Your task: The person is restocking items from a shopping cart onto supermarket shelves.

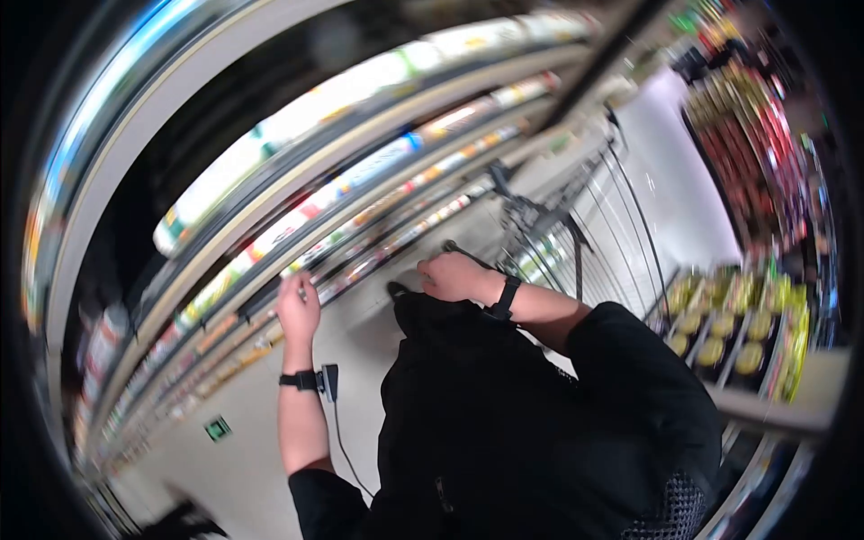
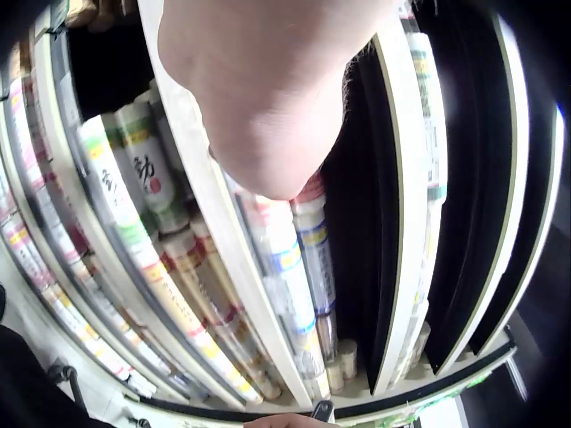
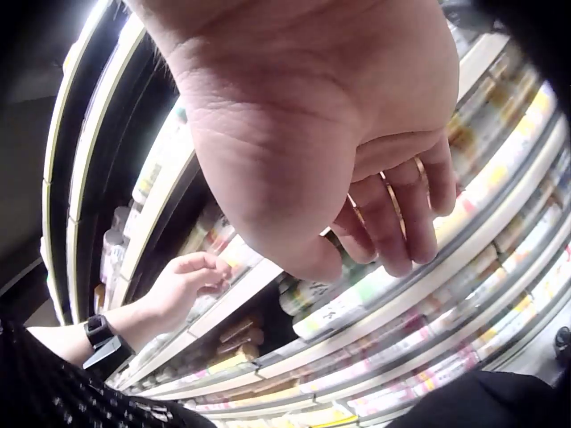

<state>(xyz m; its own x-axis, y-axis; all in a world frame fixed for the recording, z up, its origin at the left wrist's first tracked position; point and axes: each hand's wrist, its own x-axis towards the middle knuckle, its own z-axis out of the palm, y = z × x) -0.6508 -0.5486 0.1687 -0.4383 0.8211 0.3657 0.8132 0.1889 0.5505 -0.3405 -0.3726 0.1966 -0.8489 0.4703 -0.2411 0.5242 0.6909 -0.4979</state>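
Note:
My left hand (image 1: 299, 309) is raised in front of the shelves, its fingers loosely bent with nothing in them. The right wrist view shows the same left hand (image 3: 189, 283) in front of the packs. In the left wrist view only the base of that hand (image 2: 268, 98) appears, its fingers hidden. My right hand (image 1: 454, 275) is above my dark clothing, overlapping the dark handle (image 1: 468, 254) of a shopping cart in the head view. Seen from its wrist, the right hand (image 3: 312, 134) has loosely bent fingers (image 3: 388, 214) and an empty palm. White cylindrical packs (image 2: 111, 183) line the shelves.
Long tiered shelves (image 1: 225, 238) run along the left. A wire shopping cart (image 1: 585, 234) is to the right of my right hand. Beyond it, a display holds yellow-and-black packs (image 1: 742, 333). Pale floor (image 1: 243, 450) lies below, with a green floor sign (image 1: 217, 427).

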